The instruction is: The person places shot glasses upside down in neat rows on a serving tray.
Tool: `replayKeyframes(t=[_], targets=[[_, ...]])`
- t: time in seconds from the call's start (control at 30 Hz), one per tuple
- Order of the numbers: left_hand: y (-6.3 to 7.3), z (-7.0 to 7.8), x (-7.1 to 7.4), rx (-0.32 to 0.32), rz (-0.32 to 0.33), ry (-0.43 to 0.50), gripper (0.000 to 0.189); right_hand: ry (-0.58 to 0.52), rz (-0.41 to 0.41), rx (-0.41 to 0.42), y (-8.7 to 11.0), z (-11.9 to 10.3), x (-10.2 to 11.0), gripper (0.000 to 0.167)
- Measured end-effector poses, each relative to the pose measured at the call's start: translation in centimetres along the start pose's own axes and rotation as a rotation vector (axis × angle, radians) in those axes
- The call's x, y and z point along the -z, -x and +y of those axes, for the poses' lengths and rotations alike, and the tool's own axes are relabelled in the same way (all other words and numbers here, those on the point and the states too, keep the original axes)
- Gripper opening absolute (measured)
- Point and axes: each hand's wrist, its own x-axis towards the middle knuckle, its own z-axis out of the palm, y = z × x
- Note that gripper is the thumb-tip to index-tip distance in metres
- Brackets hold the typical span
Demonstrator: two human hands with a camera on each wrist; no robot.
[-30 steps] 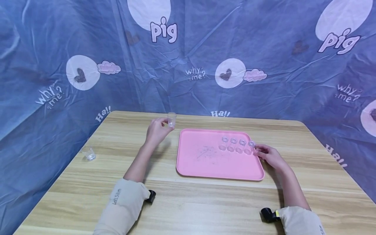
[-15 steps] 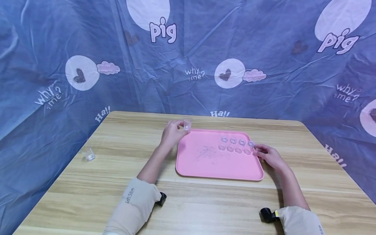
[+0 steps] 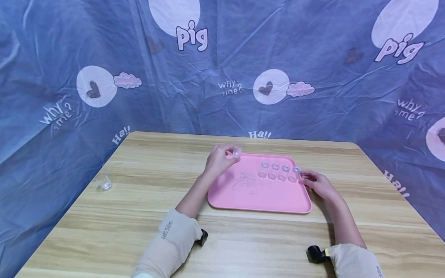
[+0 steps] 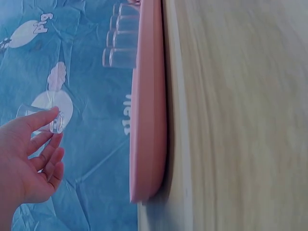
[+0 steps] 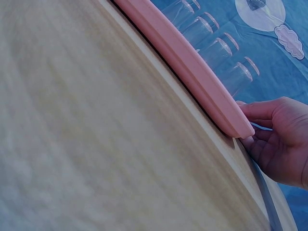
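Observation:
My left hand (image 3: 218,161) pinches a small clear shot glass (image 3: 237,150) between thumb and fingers, above the tray's back left part. In the left wrist view this glass (image 4: 57,122) has its thick base toward the tray. Several like glasses (image 3: 275,166) stand in a row at the back right of the pink tray (image 3: 257,200), their thick bases seemingly upward. At the tray's right edge, my right hand (image 3: 321,186) holds the rim, its fingertips close beside the rightmost glass (image 3: 296,170). The right wrist view shows the fingers (image 5: 262,111) around the tray corner.
Another clear shot glass (image 3: 106,183) sits on the wooden table (image 3: 243,239) near its left edge. A blue printed cloth (image 3: 222,108) hangs behind and beside the table.
My left hand has carried the shot glass to the right and slightly nearer, from beyond the tray's left corner to over the tray. The right hand stays in place.

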Motion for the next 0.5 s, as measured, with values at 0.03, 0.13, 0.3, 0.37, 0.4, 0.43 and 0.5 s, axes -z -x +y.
replayKeyframes(t=[0.03, 0.13, 0.3, 0.37, 0.4, 0.43, 0.5], targets=[[0.0, 0.1, -0.2, 0.001, -0.006, 0.000, 0.036, -0.001, -0.001, 0.000, 0.0, 0.0, 0.0, 0.042], [-0.1, 0.4, -0.6, -0.002, -0.019, -0.010, 0.037, -0.001, -0.002, 0.003, 0.0, 0.0, 0.0, 0.042], [-0.1, 0.8, -1.0, -0.011, -0.040, -0.024, 0.036, -0.003, -0.003, 0.001, 0.0, 0.0, 0.1, 0.042], [-0.1, 0.9, -1.1, -0.017, -0.051, -0.031, 0.034, -0.003, -0.002, -0.001, -0.1, 0.1, 0.1, 0.042], [-0.1, 1.0, -1.2, -0.019, -0.056, -0.032, 0.034, -0.003, -0.001, -0.001, -0.1, 0.1, 0.1, 0.042], [-0.1, 1.0, -1.3, -0.021, -0.062, -0.032, 0.032, -0.002, 0.000, -0.002, -0.1, 0.1, 0.1, 0.042], [-0.1, 1.0, -1.5, -0.019, -0.077, -0.032, 0.028, 0.000, 0.001, 0.002, -0.1, 0.1, 0.2, 0.042]])
